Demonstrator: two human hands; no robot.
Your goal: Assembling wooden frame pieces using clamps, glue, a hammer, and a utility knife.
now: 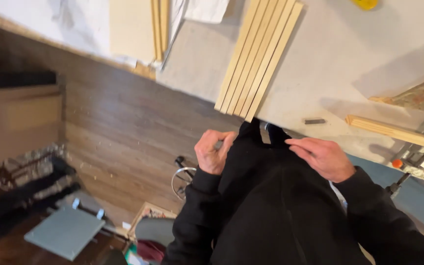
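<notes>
I look down at my own black sweatshirt. My left hand is curled in front of my chest, its fingers pinched together near the garment's collar; whether something small sits between them I cannot tell. My right hand lies flat against the black fabric at the upper chest, fingers pointing left. Just beyond both hands runs the edge of a pale workbench. On it lies a bundle of several light wooden strips, side by side, slanting toward me.
A single wooden strip lies at the bench's right, beside a metal clamp with an orange knob. A small dark piece rests on the bench. Brown plank floor, a cardboard box and a grey panel are at left.
</notes>
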